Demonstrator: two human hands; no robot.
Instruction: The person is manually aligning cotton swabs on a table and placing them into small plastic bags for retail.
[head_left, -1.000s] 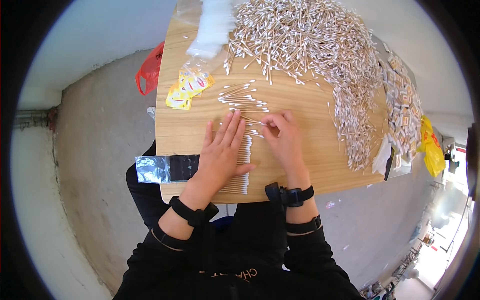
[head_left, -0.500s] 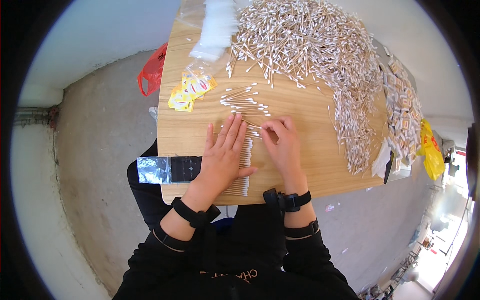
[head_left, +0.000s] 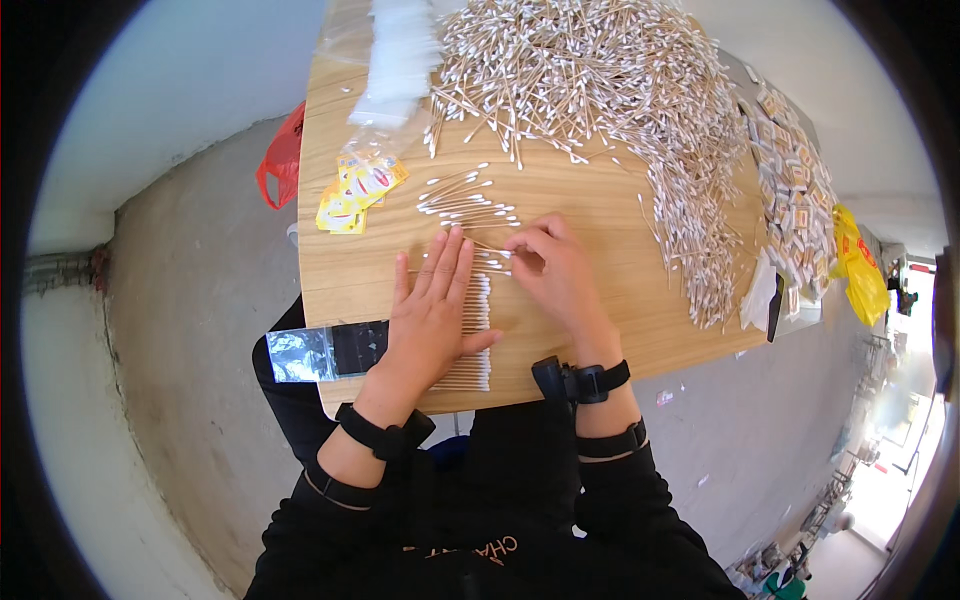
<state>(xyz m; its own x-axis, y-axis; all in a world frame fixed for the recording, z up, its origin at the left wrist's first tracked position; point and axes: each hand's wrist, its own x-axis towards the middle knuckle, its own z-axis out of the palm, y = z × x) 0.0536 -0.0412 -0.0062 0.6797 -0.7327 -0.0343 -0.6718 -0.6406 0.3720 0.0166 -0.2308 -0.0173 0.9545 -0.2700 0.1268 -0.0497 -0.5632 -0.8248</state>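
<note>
My left hand [head_left: 432, 310] lies flat with fingers spread on a neat row of cotton swabs [head_left: 478, 330] lined up near the front edge of the wooden table [head_left: 600, 215]. My right hand [head_left: 558, 272] rests just right of it, fingertips pinching at a few swabs [head_left: 492, 256] at the top of the row. A small loose batch of swabs [head_left: 462, 198] lies just beyond both hands. A big heap of swabs [head_left: 620, 90] covers the far and right part of the table.
Clear plastic bags [head_left: 395, 50] and yellow printed labels [head_left: 358, 185] lie at the far left. Small packets [head_left: 795, 200] pile at the right edge. A dark packet [head_left: 330, 350] overhangs the front left edge. A red bag [head_left: 283, 160] sits on the floor.
My right hand has shifted slightly while working swabs into the row. My left hand stays flat on the row.
</note>
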